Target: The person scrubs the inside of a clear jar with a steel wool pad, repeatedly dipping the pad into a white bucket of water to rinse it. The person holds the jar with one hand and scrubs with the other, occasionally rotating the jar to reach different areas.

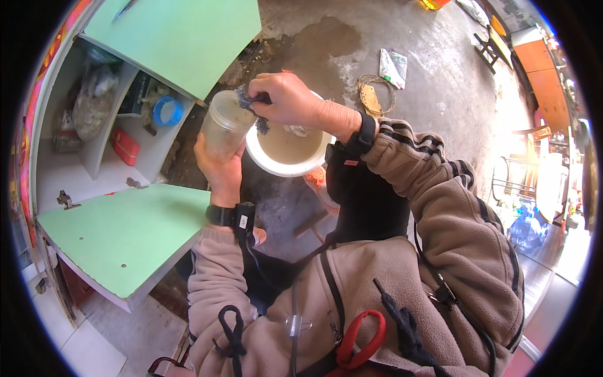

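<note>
Left hand is cupping a clear jar, fingers wrapping its lower side. Right hand, fingers closed, is pinching a grey wad at the jar's mouth, beside a white basin holding cloudy water.

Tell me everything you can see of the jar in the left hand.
The jar is a cylinder of cloudy, see-through material that looks like plastic, with a round, ridged rim. It leans slightly, top end toward the upper right. The left hand grips its lower part; the right hand has a dark grey-blue cloth at its rim. It is left of the white basin. Whether a clear lid covers it, I cannot tell.
</note>
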`<control>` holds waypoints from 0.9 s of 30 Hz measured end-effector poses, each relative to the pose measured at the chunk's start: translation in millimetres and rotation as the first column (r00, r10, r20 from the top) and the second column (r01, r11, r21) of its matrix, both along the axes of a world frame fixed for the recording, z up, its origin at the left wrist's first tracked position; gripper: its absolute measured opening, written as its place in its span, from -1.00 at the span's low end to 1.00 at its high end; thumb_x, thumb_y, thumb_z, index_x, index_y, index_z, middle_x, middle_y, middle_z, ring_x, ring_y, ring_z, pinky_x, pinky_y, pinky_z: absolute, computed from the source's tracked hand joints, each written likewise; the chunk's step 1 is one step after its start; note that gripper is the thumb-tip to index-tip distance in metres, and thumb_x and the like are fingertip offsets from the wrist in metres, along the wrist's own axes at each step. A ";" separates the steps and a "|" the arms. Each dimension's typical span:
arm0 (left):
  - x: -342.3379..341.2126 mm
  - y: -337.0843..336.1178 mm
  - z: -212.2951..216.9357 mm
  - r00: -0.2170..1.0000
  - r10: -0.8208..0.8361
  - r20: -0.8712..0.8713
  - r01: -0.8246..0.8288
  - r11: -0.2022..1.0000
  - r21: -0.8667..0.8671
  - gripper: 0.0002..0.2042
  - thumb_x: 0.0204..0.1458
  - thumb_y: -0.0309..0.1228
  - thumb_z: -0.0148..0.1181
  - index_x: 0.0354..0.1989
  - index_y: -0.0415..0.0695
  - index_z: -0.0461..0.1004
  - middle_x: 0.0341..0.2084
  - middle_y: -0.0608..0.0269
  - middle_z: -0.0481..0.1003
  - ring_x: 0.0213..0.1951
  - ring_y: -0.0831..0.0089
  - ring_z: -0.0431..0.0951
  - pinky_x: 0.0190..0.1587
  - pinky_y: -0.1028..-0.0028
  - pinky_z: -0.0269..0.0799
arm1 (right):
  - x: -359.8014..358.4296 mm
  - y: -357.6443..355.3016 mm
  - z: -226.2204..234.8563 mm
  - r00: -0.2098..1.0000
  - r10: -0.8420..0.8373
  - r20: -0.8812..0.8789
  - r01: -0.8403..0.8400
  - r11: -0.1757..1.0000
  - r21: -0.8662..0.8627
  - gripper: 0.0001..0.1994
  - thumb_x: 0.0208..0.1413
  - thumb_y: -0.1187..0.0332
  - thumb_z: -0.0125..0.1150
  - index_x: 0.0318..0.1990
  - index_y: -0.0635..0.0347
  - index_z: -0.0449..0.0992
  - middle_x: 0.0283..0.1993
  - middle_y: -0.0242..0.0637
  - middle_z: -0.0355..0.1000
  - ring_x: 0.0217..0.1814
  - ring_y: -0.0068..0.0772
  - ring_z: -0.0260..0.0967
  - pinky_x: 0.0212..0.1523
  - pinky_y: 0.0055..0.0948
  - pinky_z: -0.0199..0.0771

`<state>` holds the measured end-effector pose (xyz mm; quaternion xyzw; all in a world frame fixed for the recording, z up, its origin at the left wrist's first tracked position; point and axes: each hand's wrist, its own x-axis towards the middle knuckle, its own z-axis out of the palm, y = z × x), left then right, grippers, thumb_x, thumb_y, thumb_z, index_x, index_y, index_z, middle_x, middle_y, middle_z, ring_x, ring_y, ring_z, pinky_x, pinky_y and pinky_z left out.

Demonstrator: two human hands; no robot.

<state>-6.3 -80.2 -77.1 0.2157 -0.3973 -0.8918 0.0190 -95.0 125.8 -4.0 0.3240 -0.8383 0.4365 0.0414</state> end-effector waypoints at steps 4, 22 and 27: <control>2.8 1.5 1.4 0.998 0.003 -0.069 -0.008 0.997 -0.072 -0.42 0.46 0.11 -0.01 0.42 -0.06 0.44 0.30 0.17 0.52 0.29 0.18 0.56 0.21 0.10 0.60 | -0.8 3.7 -6.6 0.998 0.025 0.049 -0.024 0.999 -0.036 -0.86 0.07 0.36 0.40 -0.25 0.18 0.63 -0.26 -0.14 0.60 -0.17 0.10 0.62 -0.15 -0.04 0.66; 0.6 -3.3 -5.7 0.998 -0.060 0.019 0.059 0.997 0.039 -0.42 0.43 0.15 0.01 0.39 0.00 0.48 0.28 0.23 0.55 0.27 0.20 0.58 0.15 0.12 0.62 | -11.4 4.3 -4.7 1.000 0.016 0.018 -0.016 1.000 -0.001 -0.85 0.06 0.36 0.42 -0.24 0.18 0.65 -0.25 -0.13 0.58 -0.15 0.10 0.63 -0.14 -0.03 0.66; -0.1 -2.8 -6.1 0.999 -0.049 -0.018 0.050 0.994 0.101 -0.44 0.43 0.14 0.01 0.38 0.01 0.49 0.26 0.24 0.56 0.26 0.19 0.59 0.15 0.12 0.62 | -7.2 7.1 -7.7 0.996 0.037 0.080 -0.034 0.999 -0.041 -0.85 0.08 0.34 0.43 -0.24 0.17 0.65 -0.24 -0.14 0.60 -0.15 0.10 0.63 -0.13 -0.02 0.66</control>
